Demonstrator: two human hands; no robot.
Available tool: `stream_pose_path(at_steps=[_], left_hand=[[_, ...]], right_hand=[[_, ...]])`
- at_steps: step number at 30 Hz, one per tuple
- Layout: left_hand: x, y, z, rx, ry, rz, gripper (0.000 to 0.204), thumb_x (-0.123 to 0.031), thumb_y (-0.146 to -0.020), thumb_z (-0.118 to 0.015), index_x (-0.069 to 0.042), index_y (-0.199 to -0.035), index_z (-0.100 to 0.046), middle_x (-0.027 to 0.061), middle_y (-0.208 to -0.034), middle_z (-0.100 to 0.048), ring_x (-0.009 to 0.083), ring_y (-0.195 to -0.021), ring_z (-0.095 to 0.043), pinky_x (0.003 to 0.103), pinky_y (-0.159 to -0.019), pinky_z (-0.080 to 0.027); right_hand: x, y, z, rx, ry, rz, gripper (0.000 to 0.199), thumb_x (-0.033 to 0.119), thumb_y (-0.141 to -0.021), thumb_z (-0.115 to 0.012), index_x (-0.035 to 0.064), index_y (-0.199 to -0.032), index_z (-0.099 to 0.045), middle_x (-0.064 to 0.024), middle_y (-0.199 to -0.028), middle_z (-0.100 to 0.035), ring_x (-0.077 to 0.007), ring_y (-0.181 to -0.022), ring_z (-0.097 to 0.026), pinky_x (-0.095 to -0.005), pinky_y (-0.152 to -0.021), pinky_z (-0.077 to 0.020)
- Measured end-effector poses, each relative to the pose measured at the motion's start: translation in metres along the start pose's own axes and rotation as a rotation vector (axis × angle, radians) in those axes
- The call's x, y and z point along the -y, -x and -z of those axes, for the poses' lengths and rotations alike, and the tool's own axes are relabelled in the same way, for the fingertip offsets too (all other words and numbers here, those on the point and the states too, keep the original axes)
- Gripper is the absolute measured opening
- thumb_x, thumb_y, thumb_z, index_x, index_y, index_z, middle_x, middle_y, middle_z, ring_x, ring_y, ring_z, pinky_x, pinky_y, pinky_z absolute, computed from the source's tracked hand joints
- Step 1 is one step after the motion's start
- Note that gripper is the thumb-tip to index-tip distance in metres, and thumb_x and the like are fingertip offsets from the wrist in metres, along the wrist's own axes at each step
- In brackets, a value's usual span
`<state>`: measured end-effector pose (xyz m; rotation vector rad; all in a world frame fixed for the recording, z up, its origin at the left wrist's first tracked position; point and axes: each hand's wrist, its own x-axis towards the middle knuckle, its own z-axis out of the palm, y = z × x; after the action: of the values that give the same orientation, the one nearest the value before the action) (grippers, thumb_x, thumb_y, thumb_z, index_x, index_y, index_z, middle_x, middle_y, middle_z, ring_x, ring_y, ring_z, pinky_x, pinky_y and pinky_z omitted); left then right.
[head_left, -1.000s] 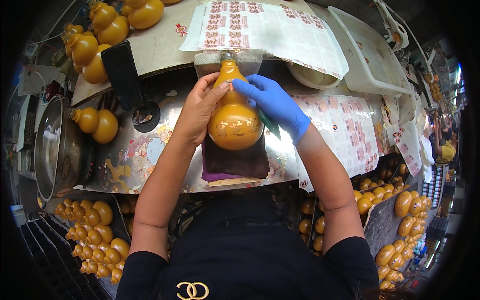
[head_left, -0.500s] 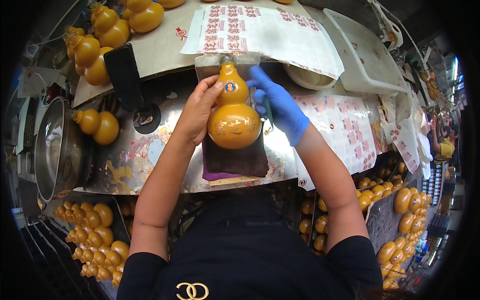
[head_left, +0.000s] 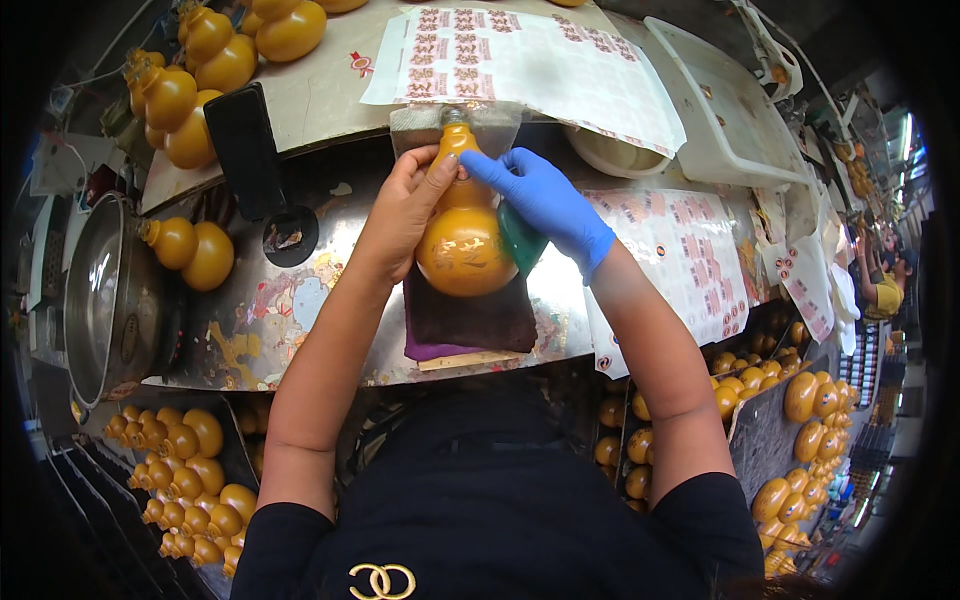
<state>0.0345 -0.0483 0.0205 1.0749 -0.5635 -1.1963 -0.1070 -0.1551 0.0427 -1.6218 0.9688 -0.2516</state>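
1. Gourds in amber glaze crowd the upper left of the frame; one lone gourd (head_left: 190, 252) lies at left, beside a steel pot (head_left: 105, 290).
2. The bare left hand (head_left: 405, 215) curls around the left flank of the gourd-shaped bottle (head_left: 462, 240), just left of centre.
3. The bottle lies on a dark cloth (head_left: 470, 318), its long axis running up the frame, neck toward the label sheet (head_left: 520, 60).
4. The blue-gloved right hand (head_left: 548, 200) comes from the right, fingers pressed flat across the waist; a green thing sits under its palm.
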Motion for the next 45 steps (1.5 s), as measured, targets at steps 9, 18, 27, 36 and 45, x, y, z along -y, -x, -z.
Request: stream_pose_path(at_steps=[9, 18, 27, 36, 45], left_hand=[[0.009, -0.002, 0.005, 0.022, 0.009, -0.048, 0.047, -0.025, -0.096, -0.057, 0.003, -0.129, -0.041, 0.0108, -0.11, -0.059, 0.014, -0.101, -0.058, 0.026, -0.088, -0.048], [0.008, -0.007, 0.01, 0.042, 0.004, -0.003, 0.049, -0.034, -0.096, -0.054, 0.002, -0.127, -0.042, 0.0103, -0.111, -0.057, 0.014, -0.1, -0.057, 0.028, -0.088, -0.047], [0.003, -0.009, -0.001, -0.003, -0.089, 0.008, 0.045, -0.034, -0.096, -0.054, 0.001, -0.12, -0.042, 0.0106, -0.108, -0.056, 0.0138, -0.099, -0.055, 0.027, -0.087, -0.046], [0.0, -0.007, 0.009, 0.059, -0.038, 0.031, 0.047, -0.04, -0.098, -0.048, 0.0, -0.124, -0.045, 0.0097, -0.113, -0.056, 0.0122, -0.101, -0.055, 0.028, -0.09, -0.045], [-0.002, -0.006, 0.021, 0.156, -0.15, -0.011, 0.047, -0.025, -0.094, -0.06, 0.001, -0.129, -0.044, 0.0088, -0.112, -0.06, 0.012, -0.1, -0.057, 0.024, -0.085, -0.047]], right_hand=[[-0.008, -0.004, -0.001, 0.125, -0.215, 0.028, 0.058, 0.052, -0.082, -0.068, -0.004, -0.095, -0.059, -0.0056, -0.082, -0.057, -0.0089, -0.073, -0.053, -0.0231, -0.064, -0.0458], [-0.01, -0.005, 0.002, 0.149, -0.243, 0.11, 0.054, 0.052, -0.086, -0.063, -0.0011, -0.094, -0.06, -0.0039, -0.081, -0.055, -0.0089, -0.075, -0.051, -0.0235, -0.068, -0.0448], [-0.01, -0.006, -0.002, 0.135, -0.161, 0.112, 0.053, 0.054, -0.089, -0.059, 0.0006, -0.089, -0.057, -0.0024, -0.079, -0.05, -0.008, -0.073, -0.045, -0.0235, -0.066, -0.0418], [-0.021, -0.011, 0.0, 0.137, -0.226, 0.208, 0.052, 0.052, -0.089, -0.059, -0.0003, -0.091, -0.06, -0.004, -0.078, -0.053, -0.0094, -0.074, -0.049, -0.0242, -0.068, -0.0432], [-0.008, -0.008, 0.005, 0.119, -0.06, 0.147, 0.057, 0.051, -0.078, -0.073, -0.0023, -0.095, -0.062, 0.0006, -0.069, -0.053, -0.0053, -0.062, -0.047, -0.0211, -0.058, -0.042]])
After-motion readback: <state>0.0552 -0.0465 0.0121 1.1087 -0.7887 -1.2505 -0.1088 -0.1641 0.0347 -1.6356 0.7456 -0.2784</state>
